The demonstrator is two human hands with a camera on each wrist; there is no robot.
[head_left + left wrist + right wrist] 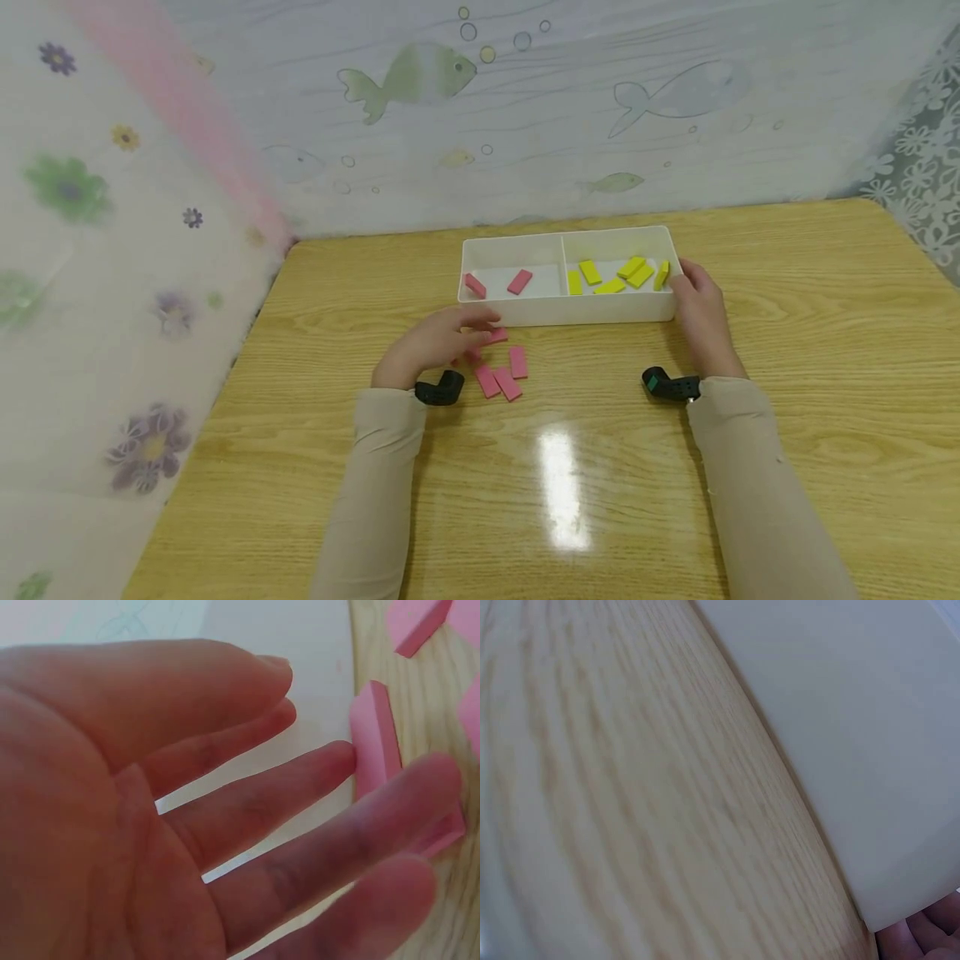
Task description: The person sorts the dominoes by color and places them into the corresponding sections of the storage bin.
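Wood-grain counter (825, 333) extends beneath both hands. Left hand (438, 340): fingers spread, pink tiles (518, 362) beside and beneath the fingertips, two more in the compartment beyond. Right hand (703, 312): clamped on the near end of the white box (585, 312); yellow tiles (590, 272) occupy the adjacent compartment.
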